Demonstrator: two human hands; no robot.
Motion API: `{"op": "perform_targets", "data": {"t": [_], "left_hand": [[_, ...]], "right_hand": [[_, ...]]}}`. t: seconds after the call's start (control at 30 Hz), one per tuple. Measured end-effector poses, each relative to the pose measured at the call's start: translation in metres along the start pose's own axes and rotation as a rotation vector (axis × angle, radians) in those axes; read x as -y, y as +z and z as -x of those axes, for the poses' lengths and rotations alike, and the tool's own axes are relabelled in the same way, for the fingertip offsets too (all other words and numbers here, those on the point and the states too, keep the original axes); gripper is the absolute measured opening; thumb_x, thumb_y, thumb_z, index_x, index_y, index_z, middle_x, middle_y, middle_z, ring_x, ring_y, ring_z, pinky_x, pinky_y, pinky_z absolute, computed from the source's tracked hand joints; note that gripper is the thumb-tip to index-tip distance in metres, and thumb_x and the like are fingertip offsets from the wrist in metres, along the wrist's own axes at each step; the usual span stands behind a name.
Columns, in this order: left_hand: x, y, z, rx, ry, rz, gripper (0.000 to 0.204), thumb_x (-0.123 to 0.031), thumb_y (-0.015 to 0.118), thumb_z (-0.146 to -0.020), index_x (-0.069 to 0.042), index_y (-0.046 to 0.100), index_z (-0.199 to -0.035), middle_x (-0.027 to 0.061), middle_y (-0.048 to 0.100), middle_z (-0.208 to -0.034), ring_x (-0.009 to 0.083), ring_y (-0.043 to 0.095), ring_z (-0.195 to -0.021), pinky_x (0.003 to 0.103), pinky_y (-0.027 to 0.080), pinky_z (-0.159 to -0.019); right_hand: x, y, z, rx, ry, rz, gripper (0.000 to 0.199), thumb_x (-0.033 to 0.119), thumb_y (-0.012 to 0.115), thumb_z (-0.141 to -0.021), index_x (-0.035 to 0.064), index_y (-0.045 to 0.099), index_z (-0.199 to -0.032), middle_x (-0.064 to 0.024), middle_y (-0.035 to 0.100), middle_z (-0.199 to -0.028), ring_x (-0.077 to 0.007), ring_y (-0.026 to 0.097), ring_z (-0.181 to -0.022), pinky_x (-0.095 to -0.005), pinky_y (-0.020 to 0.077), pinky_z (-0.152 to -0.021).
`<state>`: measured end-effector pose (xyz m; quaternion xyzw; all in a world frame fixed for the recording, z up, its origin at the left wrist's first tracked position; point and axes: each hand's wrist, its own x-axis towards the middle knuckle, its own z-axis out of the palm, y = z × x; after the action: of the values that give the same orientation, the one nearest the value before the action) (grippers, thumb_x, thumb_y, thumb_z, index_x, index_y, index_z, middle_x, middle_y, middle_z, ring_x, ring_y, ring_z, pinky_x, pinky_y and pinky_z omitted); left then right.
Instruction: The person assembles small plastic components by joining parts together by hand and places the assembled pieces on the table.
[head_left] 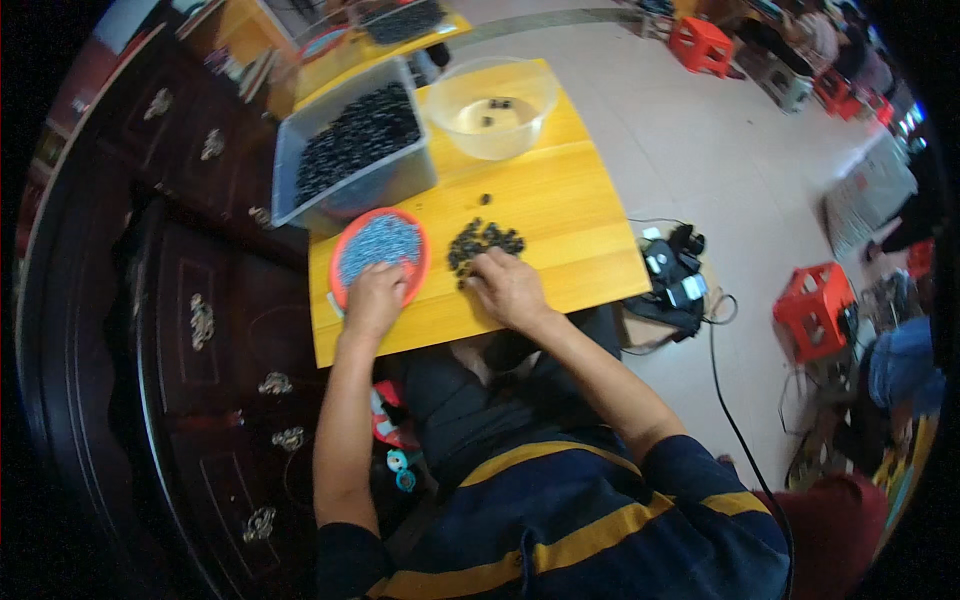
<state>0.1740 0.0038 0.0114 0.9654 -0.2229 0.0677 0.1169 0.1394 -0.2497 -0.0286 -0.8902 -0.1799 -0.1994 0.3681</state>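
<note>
My left hand [375, 298] reaches over the near rim of a round orange-red dish [424, 250]. Its fingers are curled down at many small blue-grey metal pieces [380, 245], perhaps pins or screws; what they pinch is hidden. My right hand [512, 290] rests at the near side of a loose pile of small black parts [488, 238]. Those fingers are bent and drawn together, and I cannot make out what is between them. One single black part [486, 199] lies just beyond the pile on the yellow wooden table [575, 215].
A grey plastic bin [355, 192] full of black parts stands at the table's far left. Beside it, a clear round tub [500, 140] holds a few black parts. Dark wooden cabinets [215, 360] border the left. Rightward are a black bag [678, 285], a cable and red stools [812, 310].
</note>
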Motion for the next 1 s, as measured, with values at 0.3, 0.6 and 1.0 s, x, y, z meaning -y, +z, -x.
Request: {"op": "perform_targets", "data": {"t": [0.3, 0.6, 1.0], "left_hand": [[-0.005, -0.008, -0.021, 0.087, 0.085, -0.014, 0.004, -0.010, 0.069, -0.079, -0.007, 0.071, -0.081, 0.0123, 0.066, -0.084, 0.0345, 0.063, -0.088, 0.046, 0.052, -0.078], [-0.005, -0.007, -0.026, 0.059, 0.095, 0.019, 0.006, -0.010, 0.071, -0.079, -0.005, 0.071, -0.081, 0.0135, 0.067, -0.083, 0.0349, 0.064, -0.085, 0.045, 0.052, -0.077], [-0.051, -0.061, -0.025, -0.040, 0.157, 0.061, 0.016, -0.011, 0.069, -0.085, -0.004, 0.070, -0.099, 0.0153, 0.068, -0.093, 0.0353, 0.065, -0.087, 0.044, 0.052, -0.078]], "right_hand": [[-0.001, -0.012, 0.003, -0.038, 0.055, -0.186, 0.020, 0.022, 0.064, -0.092, 0.0080, 0.057, -0.104, -0.0135, 0.063, -0.096, -0.0349, 0.066, -0.088, -0.0439, 0.0537, -0.073], [-0.008, -0.007, 0.002, -0.047, 0.098, -0.272, 0.022, 0.023, 0.063, -0.092, 0.0065, 0.058, -0.105, -0.0151, 0.065, -0.095, -0.0356, 0.065, -0.090, -0.0445, 0.0531, -0.077], [-0.008, 0.001, -0.002, -0.021, 0.066, -0.281, 0.020, 0.022, 0.066, -0.090, 0.0053, 0.062, -0.101, -0.0161, 0.065, -0.093, -0.0374, 0.065, -0.088, -0.0435, 0.0530, -0.076]]}}
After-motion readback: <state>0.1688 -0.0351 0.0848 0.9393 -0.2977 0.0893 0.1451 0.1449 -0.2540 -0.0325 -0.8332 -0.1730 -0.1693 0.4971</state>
